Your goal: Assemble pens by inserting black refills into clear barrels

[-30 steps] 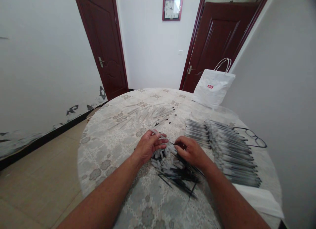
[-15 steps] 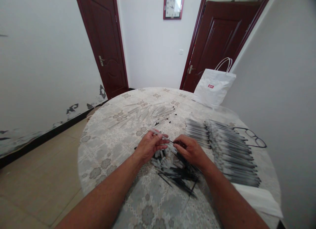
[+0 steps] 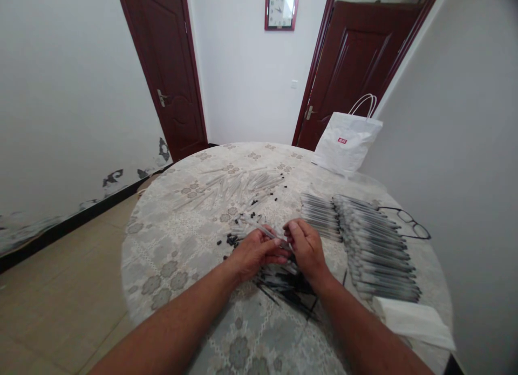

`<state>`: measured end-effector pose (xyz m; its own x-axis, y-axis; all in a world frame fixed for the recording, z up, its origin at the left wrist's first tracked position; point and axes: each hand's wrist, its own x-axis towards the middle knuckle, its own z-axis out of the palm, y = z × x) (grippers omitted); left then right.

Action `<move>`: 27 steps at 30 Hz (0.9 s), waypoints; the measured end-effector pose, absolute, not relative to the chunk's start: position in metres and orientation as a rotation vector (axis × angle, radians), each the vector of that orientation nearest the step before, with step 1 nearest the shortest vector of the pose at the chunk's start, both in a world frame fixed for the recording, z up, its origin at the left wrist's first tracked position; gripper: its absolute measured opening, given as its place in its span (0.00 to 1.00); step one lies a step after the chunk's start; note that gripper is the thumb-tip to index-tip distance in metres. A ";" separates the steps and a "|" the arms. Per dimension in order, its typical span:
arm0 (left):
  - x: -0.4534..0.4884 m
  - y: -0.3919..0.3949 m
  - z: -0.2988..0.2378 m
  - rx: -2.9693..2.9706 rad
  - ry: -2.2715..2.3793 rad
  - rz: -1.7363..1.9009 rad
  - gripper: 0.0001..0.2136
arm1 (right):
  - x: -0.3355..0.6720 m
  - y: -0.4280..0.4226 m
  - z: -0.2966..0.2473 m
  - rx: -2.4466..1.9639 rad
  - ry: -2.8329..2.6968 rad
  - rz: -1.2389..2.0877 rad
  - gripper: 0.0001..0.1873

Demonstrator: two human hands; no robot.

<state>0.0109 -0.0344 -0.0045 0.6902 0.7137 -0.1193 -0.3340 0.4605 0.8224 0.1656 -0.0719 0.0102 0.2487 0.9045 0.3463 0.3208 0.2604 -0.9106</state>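
Note:
A clear, slender pen barrel point(image 3: 262, 229) lies slantwise in my left hand point(image 3: 254, 253), whose fingers are closed around it. Close by on the right, my right hand point(image 3: 306, 248) has thumb and forefinger pinched near the barrel's near end. Whatever sits in that pinch is too small to make out. Under and just in front of both hands spreads a pile of thin black pen refills point(image 3: 289, 291), partly covered by them. Small black caps point(image 3: 232, 239) are scattered left of my left hand. Farther back lies a loose heap of clear barrels point(image 3: 243, 185).
Rows of pens point(image 3: 380, 248) are stacked on the right, beside a smaller row point(image 3: 321, 216). Eyeglasses point(image 3: 413, 225) lie past them. A white paper bag point(image 3: 346, 143) stands at the back right, and a folded white cloth point(image 3: 413, 321) near the right edge of the round table point(image 3: 162, 245).
Both hands have come closer together and slightly lower. The dark refill seen between them at the barrel's end no longer shows. More black caps are visible beside my left hand.

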 end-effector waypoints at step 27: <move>-0.031 0.015 0.016 0.334 0.426 1.177 0.01 | 0.164 -0.062 -0.006 -1.542 -2.432 0.024 0.11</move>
<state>-0.0313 0.0146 0.0162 0.3201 0.9361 -0.1454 -0.8127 0.3503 0.4657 0.1643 -0.0617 -0.0060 -0.4024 0.8911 0.2097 0.8868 0.4363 -0.1522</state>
